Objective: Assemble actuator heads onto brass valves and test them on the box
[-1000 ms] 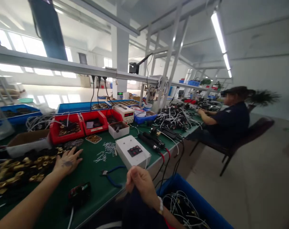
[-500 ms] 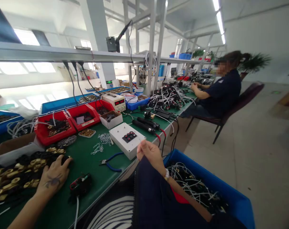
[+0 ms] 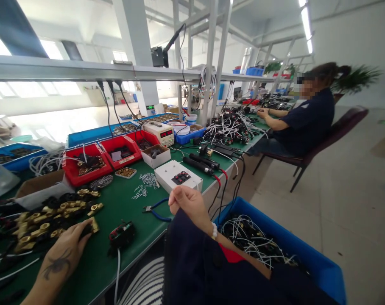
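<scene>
My left hand (image 3: 67, 250) is closed around a brass fitting with a black part (image 3: 93, 225), at the right edge of a heap of brass and black fittings (image 3: 36, 226). To its right lies a black device with a white cable (image 3: 121, 235). My right hand (image 3: 188, 205) is held up in a closed pinch, directly above the edge of a dark blue jacket (image 3: 192, 254). What its fingers hold, if anything, is hidden. Just behind that hand stands a white box with black terminals (image 3: 163, 173), and blue-handled cutters (image 3: 157, 210) lie to its left.
Red bins (image 3: 87, 176), a power supply (image 3: 159, 132) and small metal clips (image 3: 146, 182) occupy the green bench. Two black electric screwdrivers (image 3: 197, 164) lie beyond the white box. A blue crate of cabled parts (image 3: 326, 262) stands at right. Further back sits a co-worker (image 3: 310, 118).
My left hand has drawn back from the heap, and a brass fitting now shows in its fingers. My right hand stays pinched near the jacket. The whole view has shifted slightly.
</scene>
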Motion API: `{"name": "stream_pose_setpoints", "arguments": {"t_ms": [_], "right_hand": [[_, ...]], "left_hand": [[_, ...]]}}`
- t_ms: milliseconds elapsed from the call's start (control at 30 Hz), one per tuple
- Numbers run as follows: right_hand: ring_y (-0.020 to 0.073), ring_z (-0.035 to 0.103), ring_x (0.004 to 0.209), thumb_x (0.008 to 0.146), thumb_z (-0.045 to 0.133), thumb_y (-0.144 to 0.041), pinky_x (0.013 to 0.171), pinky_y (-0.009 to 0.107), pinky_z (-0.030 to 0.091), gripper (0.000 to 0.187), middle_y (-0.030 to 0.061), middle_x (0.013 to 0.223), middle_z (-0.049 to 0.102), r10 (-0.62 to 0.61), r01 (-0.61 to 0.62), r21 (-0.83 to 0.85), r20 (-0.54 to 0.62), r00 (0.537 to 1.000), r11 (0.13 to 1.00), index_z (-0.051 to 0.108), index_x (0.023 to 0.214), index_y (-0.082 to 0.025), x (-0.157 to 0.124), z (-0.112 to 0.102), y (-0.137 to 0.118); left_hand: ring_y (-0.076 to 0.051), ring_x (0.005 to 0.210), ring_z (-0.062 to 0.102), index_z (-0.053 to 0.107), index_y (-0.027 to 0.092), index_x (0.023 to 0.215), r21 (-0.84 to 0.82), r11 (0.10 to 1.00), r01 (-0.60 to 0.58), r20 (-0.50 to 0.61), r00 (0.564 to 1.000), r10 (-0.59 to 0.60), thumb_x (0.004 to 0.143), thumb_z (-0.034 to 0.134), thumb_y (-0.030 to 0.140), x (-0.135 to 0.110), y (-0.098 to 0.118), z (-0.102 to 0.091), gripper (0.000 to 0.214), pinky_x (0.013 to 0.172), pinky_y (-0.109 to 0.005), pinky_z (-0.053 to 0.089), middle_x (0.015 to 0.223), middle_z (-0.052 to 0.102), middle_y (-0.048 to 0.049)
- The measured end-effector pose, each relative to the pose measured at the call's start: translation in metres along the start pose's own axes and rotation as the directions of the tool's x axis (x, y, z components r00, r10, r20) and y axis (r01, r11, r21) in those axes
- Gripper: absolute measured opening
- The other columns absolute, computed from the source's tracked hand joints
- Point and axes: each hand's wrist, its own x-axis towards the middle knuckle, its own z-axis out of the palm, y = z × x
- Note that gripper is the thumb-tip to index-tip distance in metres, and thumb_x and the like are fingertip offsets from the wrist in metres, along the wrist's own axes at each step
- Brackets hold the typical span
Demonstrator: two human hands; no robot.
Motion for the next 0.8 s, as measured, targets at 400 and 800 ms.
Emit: {"name": "stream_pose_setpoints", "arguments": {"t_ms": [400, 800], "right_hand": [[0.0068, 0.026, 0.038, 0.080, 0.072, -0.061, 0.042, 0.022, 0.022, 0.045, -0.0090, 0.043, 0.034, -0.090, 0.090, 0.007, 0.115, 0.989, 0.996, 0.062, 0.072, -0.018, -0.010, 0.022, -0.024], [0.0238, 0.067, 0.093, 0.068, 0.086, -0.052, 0.086, 0.032, 0.053, 0.045, 0.0051, 0.094, 0.071, 0.300, -0.318, -0.038, 0.448, 0.842, 0.947, 0.073, 0.101, -0.023, -0.048, 0.057, 0.016]], "left_hand": [[-0.015, 0.060, 0.054, 0.068, 0.021, 0.091, -0.481, 0.876, 0.022, -0.475, 0.833, -0.282, 0.077, 0.065, 0.055, -0.045, 0.187, -0.125, 0.037, 0.062, -0.025, 0.046, 0.073, 0.063, 0.0004], [-0.011, 0.051, 0.042, 0.073, 0.016, 0.073, -0.837, 0.516, -0.184, -0.377, 0.877, -0.298, 0.047, 0.093, 0.017, -0.069, 0.206, -0.138, 0.033, 0.052, -0.023, 0.033, 0.058, 0.059, 0.0018]]}}
